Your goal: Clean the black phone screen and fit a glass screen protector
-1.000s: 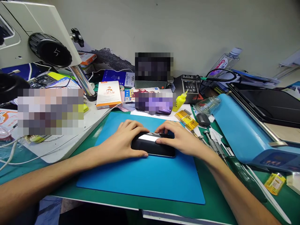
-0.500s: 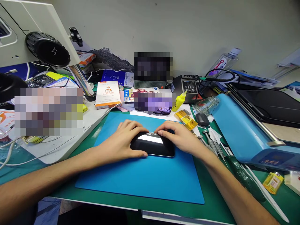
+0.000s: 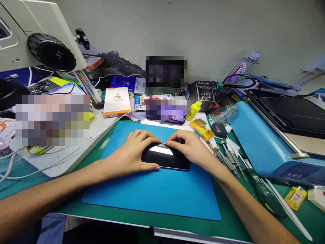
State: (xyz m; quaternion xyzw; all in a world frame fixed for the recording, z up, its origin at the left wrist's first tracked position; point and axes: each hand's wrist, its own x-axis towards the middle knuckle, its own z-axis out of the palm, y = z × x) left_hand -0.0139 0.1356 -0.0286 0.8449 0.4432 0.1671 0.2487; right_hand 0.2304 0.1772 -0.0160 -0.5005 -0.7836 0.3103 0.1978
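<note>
A black smartphone [image 3: 162, 159] lies on the blue mat [image 3: 152, 193], its glossy face up with a bright reflection across it. My left hand [image 3: 134, 150] grips its left end, thumb along the near edge and fingers over the far edge. At the far edge, toward the middle, my right hand [image 3: 189, 145] has thumb and index finger pinched together. Whatever lies between those fingertips is too small to make out. The right hand covers the phone's far right corner.
A white microscope stand [image 3: 86, 149] rises at left. Behind the mat are another phone [image 3: 177, 118], a yellow bottle [image 3: 194, 110] and a white box [image 3: 116, 103]. Screwdrivers [image 3: 232, 156], a glass jar [image 3: 224, 115] and a blue machine [image 3: 256, 142] flank the right side.
My right hand has slid slightly left along the phone's far edge, its fingers still pinched. My left hand and the phone keep their place.
</note>
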